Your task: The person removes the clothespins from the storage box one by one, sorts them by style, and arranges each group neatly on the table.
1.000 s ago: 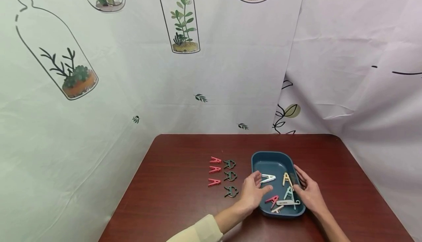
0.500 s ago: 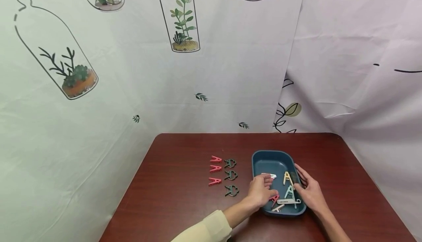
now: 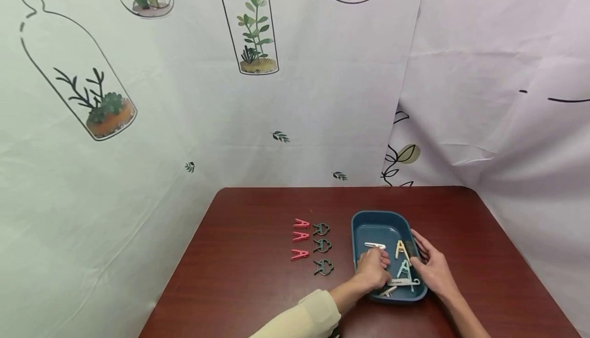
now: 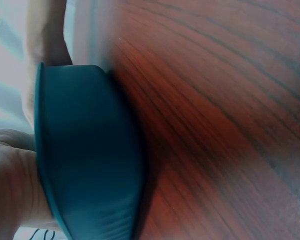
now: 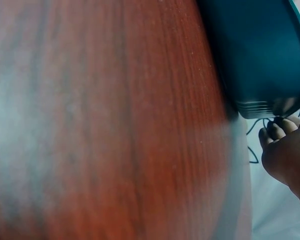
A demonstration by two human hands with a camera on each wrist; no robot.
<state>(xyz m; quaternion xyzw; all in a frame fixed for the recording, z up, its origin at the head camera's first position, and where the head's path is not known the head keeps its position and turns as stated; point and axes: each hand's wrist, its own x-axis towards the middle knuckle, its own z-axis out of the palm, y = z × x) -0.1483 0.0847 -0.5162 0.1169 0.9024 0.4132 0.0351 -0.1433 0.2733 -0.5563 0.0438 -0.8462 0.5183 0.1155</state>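
Note:
In the head view the left hand (image 3: 372,270) reaches over the near left rim into the blue tray (image 3: 378,216), its fingers bent downward. The hand hides the spot where a red clip lay, and its fingertips' contact is unclear. Just beyond them lies a white clip (image 3: 375,245). The right hand (image 3: 433,271) grips the tray's right rim, thumb over the inside and fingers outside. Beside that thumb are a yellow clip (image 3: 400,249) and a light green clip (image 3: 404,270). A white hooked piece (image 3: 402,282) and a cream clip (image 3: 388,291) lie nearer the front.
Left of the tray, on the dark red table (image 3: 249,276), three red clips (image 3: 300,236) form a column beside three dark green clips (image 3: 322,246). A printed cloth (image 3: 322,123) hangs behind the table.
The left hand has moved down and right inside the tray, covering the red clip there. The white clip now lies turned, looking narrower. The right hand stays on the rim.

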